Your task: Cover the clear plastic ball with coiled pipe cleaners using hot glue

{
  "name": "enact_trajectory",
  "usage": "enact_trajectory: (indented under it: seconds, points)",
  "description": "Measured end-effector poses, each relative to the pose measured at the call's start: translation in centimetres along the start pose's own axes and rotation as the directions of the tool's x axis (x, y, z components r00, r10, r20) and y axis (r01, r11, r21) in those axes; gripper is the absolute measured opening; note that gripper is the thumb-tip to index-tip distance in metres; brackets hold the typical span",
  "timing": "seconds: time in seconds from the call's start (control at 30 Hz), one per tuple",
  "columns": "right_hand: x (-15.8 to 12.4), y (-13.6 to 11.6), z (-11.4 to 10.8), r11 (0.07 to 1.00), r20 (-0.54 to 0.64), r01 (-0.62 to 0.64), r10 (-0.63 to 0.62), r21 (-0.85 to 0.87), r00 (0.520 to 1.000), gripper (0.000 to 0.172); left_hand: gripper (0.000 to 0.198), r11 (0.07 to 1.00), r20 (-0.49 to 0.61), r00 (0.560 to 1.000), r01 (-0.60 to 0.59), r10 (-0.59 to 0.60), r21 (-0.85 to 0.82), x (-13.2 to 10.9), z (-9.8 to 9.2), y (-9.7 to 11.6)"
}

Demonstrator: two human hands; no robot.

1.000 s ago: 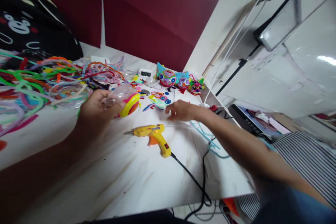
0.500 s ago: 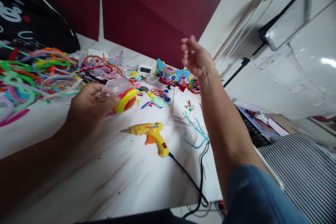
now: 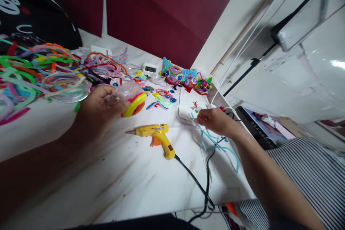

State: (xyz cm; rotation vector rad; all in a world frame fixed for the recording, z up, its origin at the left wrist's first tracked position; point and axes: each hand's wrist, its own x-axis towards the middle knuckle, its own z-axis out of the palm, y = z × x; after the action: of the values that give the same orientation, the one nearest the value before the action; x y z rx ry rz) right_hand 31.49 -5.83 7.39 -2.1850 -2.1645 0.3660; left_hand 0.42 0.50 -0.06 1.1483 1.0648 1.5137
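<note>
My left hand [image 3: 98, 106] is closed round a clear plastic piece [image 3: 126, 91] wound at its right end with yellow and pink pipe cleaner [image 3: 136, 105]. My right hand [image 3: 211, 119] is low over the right side of the table, fingers curled, beside light blue pipe cleaners [image 3: 218, 146]. What its fingers hold, if anything, is hidden. Between the hands lies a yellow glue gun [image 3: 156, 134] on its side, nozzle to the left, touched by neither. Small loose pieces [image 3: 163, 99] of coloured pipe cleaner and blue discs lie beyond it.
Piled pipe cleaners [image 3: 61, 64] and a clear round container [image 3: 64, 97] fill the far left. Several decorated animal heads [image 3: 174, 74] stand at the back by a small digital clock [image 3: 150, 68]. The glue gun's black cord [image 3: 194, 179] runs over the front edge.
My right hand has come down from above the animal heads to the blue pipe cleaners, and its fingers have curled. The left hand keeps its hold on the plastic piece. The view has shifted slightly.
</note>
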Motion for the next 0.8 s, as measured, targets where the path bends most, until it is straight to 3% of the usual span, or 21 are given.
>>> enact_trajectory:
  seconds: [0.17, 0.3, 0.47, 0.57, 0.67, 0.73, 0.8]
  points:
    - [-1.8, 1.5, 3.8, 0.946, 0.064, -0.179, 0.203, -0.269, 0.977, 0.028, 0.033, 1.000, 0.020, 1.000, 0.016, -0.016, -0.001, -0.2, 0.2, 0.2]
    - [-2.2, 2.1, 5.5, 0.934, 0.094, -0.173, 0.212, -0.312, 0.973, 0.022, 0.034, 1.000, 0.091, 0.996, 0.003, -0.001, -0.025, -0.5, 0.0, 0.1]
    - [-2.6, 1.9, 5.9, 0.957, 0.090, -0.150, 0.177, -0.250, 0.980, 0.015, 0.028, 0.996, 0.160, 0.986, -0.056, 0.045, 0.067, -1.3, -0.2, 0.2]
    - [-2.7, 0.9, 5.2, 0.985, 0.074, -0.071, 0.083, -0.154, 0.994, 0.011, 0.023, 0.991, 0.253, 0.965, -0.096, 0.070, 0.091, -1.7, -0.4, 0.3]
    - [-2.5, -0.7, 3.4, 0.992, 0.031, 0.114, -0.116, 0.052, 0.993, 0.011, 0.023, 0.985, 0.340, 0.936, -0.133, 0.088, 0.112, -1.8, -0.3, 0.5]
    - [-2.2, -2.2, 1.7, 0.853, -0.091, 0.334, -0.326, 0.400, 0.941, 0.011, 0.023, 0.981, 0.350, 0.933, -0.136, 0.081, 0.137, -1.8, 0.0, 1.0]
    - [-1.9, -3.8, 0.0, 0.702, -0.203, 0.467, -0.431, 0.537, 0.880, 0.010, 0.024, 0.980, 0.355, 0.933, -0.119, 0.055, 0.159, -1.7, 0.5, 1.9]
